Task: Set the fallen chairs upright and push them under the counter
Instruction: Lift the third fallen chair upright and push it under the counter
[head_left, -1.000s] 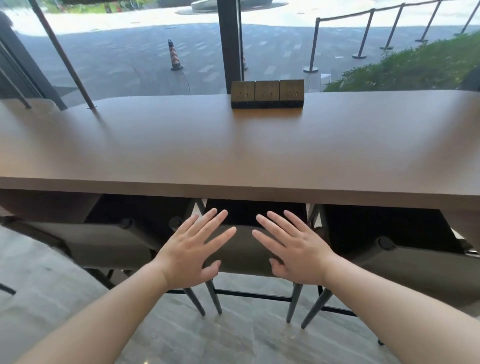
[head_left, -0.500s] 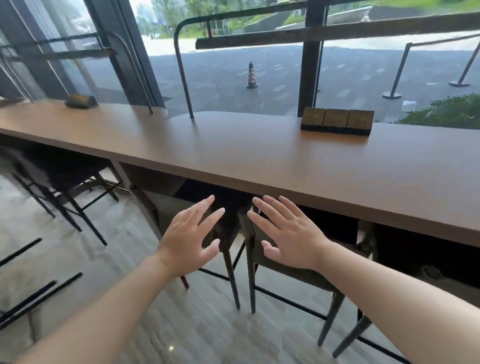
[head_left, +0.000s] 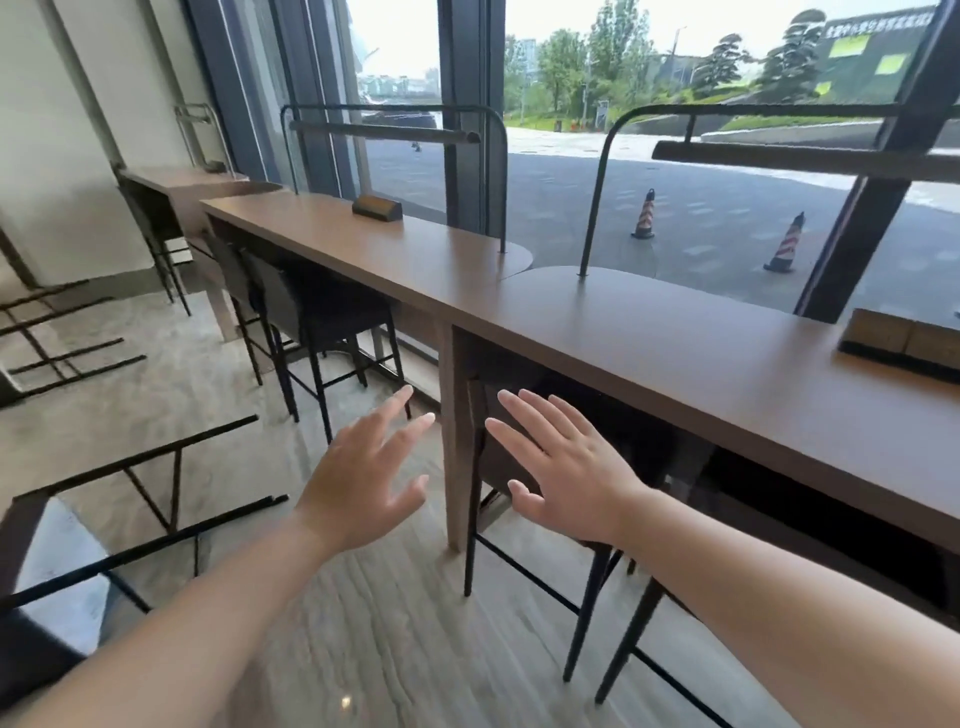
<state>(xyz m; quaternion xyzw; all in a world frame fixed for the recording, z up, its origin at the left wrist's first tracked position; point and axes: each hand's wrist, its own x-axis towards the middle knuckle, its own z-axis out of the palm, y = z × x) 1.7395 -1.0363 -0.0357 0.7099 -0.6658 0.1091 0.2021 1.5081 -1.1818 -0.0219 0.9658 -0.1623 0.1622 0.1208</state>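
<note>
A long brown counter (head_left: 649, 353) runs along the window. Dark bar chairs stand upright tucked under it: one just ahead of my right hand (head_left: 519, 457), another pair further left (head_left: 311, 312). A fallen chair (head_left: 145, 509) lies on its side at the lower left, its black legs pointing toward the counter. A second fallen chair (head_left: 57, 338) lies at the far left. My left hand (head_left: 363, 478) and my right hand (head_left: 566, 467) float in the air with fingers spread, holding nothing.
Socket boxes sit on the counter at the right (head_left: 904, 343) and further back (head_left: 376, 208). Black lamp rails (head_left: 395, 135) rise from the counter's far edge. A counter leg (head_left: 452, 441) stands between my hands. Pale stone floor (head_left: 389, 623) lies below.
My view has swung to the left, away from the tucked chairs. The fallen chairs on the floor have come into sight. Both hands stay spread and hold nothing.
</note>
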